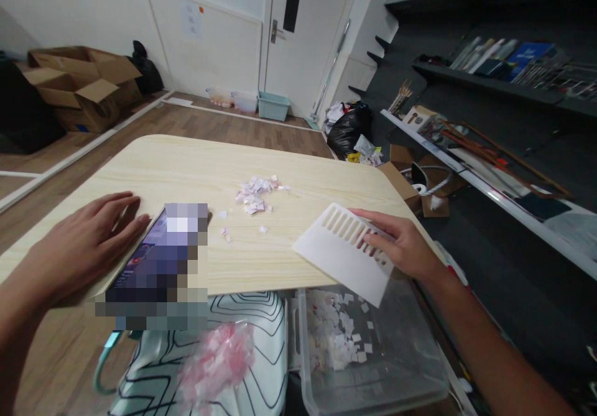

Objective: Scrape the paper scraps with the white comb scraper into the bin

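My right hand grips a white flat plastic piece by its slotted edge, with fingers through or behind the slots. The piece is tilted at the table's right front edge, partly above a clear plastic bin. Small white paper squares lie inside that bin. My left hand rests on the table beside a phone, fingers loosely extended and holding nothing. A pile of small pale paper pieces sits mid-table, with a few loose bits nearer me.
The pale wooden table has rounded far corners. Below its front edge, a clear bag of pink pieces lies on a patterned cushion. A teal cable hangs at left. Dark shelves stand right; cardboard boxes stand back left.
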Demonstrator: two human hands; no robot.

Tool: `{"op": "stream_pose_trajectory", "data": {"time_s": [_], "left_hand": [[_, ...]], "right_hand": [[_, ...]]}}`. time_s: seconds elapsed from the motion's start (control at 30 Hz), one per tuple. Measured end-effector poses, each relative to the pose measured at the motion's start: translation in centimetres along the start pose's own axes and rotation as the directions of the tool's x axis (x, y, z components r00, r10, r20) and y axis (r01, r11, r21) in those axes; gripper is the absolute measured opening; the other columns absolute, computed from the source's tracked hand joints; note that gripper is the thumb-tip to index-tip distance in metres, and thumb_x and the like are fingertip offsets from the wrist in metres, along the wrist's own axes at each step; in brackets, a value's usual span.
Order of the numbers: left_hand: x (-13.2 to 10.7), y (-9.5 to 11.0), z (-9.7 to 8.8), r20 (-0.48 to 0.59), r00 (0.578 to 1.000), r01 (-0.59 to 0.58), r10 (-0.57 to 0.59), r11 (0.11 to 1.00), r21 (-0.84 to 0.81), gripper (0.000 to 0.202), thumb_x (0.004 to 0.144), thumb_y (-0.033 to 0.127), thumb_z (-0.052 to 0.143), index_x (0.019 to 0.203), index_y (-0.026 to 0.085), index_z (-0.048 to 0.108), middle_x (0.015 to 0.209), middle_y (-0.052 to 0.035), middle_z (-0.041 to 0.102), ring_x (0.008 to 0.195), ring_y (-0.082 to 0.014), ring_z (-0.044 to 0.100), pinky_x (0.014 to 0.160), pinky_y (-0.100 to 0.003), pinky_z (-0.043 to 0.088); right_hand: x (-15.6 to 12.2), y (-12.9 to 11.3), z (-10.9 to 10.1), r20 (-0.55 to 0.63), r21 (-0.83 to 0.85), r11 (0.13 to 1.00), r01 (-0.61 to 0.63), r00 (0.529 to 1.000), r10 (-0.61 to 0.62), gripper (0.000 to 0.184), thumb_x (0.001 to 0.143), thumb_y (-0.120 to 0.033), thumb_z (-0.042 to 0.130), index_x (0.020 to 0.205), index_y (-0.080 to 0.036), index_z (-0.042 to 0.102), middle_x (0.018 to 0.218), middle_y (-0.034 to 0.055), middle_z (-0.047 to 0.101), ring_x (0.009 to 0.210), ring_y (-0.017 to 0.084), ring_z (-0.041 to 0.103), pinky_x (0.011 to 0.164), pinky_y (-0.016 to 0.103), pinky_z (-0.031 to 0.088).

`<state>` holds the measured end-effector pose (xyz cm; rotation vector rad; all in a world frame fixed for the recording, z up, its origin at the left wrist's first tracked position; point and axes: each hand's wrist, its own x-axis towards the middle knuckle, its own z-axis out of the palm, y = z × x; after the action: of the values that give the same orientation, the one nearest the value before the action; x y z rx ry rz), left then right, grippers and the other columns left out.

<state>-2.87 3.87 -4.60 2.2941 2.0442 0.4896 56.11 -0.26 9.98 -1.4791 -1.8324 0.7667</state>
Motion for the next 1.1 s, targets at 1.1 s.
{"op": "stream_pose_trajectory", "data": {"time_s": [1.1], "left_hand": [[-2.2,1.5,-2.3,-0.016,0.981,-0.178,0.192,0.877,-0.446,0.072,0.127,0.072,0.036,0.156,0.033,0.089,0.192,-0.0082,0.059,0.177,-0.0371,0.057,0.151,-0.053,0.047]], "right_hand": [[6.9,2.1,1.7,0.064,0.216,0.957,-0.194,0.981,0.184,0.055,0.069,-0.029,0.089,0.122,-0.018,0.102,0.097,0.0088,0.097,0.066,0.021,0.08,0.062,0.03,0.063]]}}
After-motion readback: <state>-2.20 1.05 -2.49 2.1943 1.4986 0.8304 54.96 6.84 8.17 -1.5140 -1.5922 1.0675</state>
